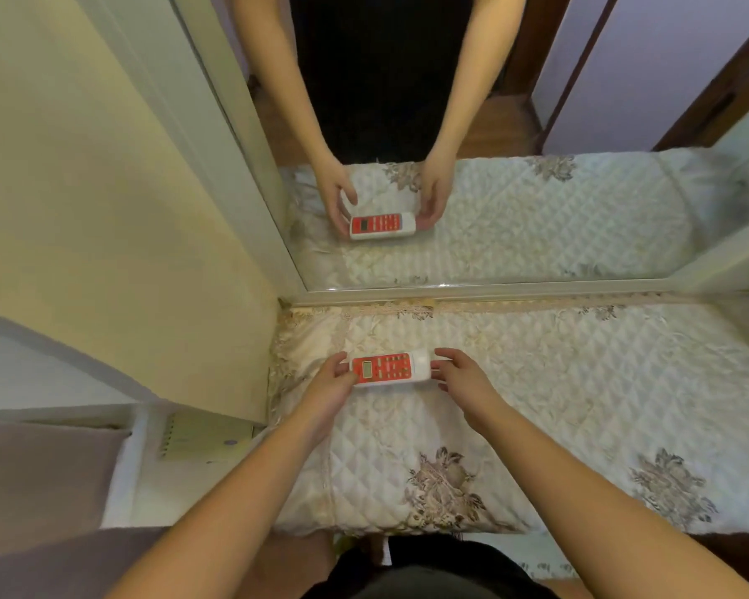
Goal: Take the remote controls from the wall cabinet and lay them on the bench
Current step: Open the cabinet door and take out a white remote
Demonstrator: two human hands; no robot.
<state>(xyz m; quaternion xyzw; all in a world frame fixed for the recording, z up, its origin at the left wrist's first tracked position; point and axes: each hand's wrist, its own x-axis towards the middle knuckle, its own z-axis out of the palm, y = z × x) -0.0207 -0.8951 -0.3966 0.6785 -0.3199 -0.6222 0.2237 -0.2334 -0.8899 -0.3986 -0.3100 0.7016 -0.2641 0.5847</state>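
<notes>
The remote control (390,368) is laid crosswise on the quilted surface (580,404), held between the left grip (327,382) at one end and the right grip (459,373) at the other. Beyond both grips a mirror (515,123) is set along the surface's far edge. Left of the left grip a wall (104,231) is met.

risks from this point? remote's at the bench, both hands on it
1. The remote sits on a soft quilted cover; it may settle tilted when the left hand and right hand let go.
2. It lies near the bench's left end by the wall, so a nudge that way could push it off.
3. The mirror repeats remote and hands, which could mislead any vision-based tracking.
</notes>
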